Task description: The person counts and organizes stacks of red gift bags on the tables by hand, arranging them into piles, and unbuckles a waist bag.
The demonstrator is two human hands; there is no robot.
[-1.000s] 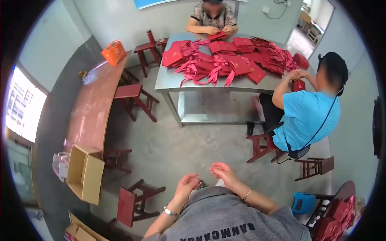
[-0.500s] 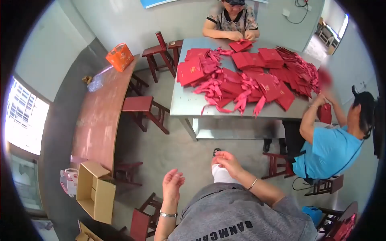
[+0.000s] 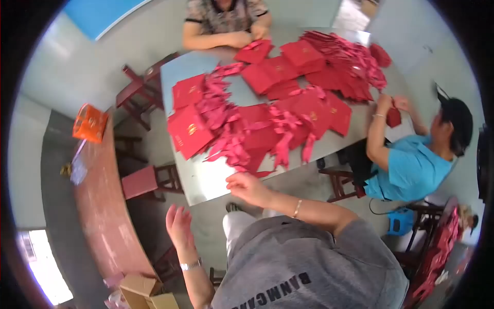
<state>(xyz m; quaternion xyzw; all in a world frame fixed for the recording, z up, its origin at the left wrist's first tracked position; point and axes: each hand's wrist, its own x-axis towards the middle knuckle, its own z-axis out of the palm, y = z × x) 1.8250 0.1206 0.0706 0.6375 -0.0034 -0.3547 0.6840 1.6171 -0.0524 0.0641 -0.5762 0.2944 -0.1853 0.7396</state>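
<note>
My left hand hangs in the air left of my body, its fingers stretched out and holding nothing. My right hand is raised in front of me at the table's near edge, loosely curved and with nothing visible in it. Just beyond it, red paper bags with gold print lie in heaps on the metal-topped table. Tangled pink-red ribbons hang off the bags toward the near edge. Neither hand appears to touch the bags.
A person in a patterned shirt handles a red bag across the table. Another, in a blue shirt, works at the right. Wooden stools, a long brown table, and a cardboard box stand left; a blue stool is at right.
My view has turned and come closer to the table, so the bag heaps appear larger and further left. My right hand has moved from over the floor to the table's near edge.
</note>
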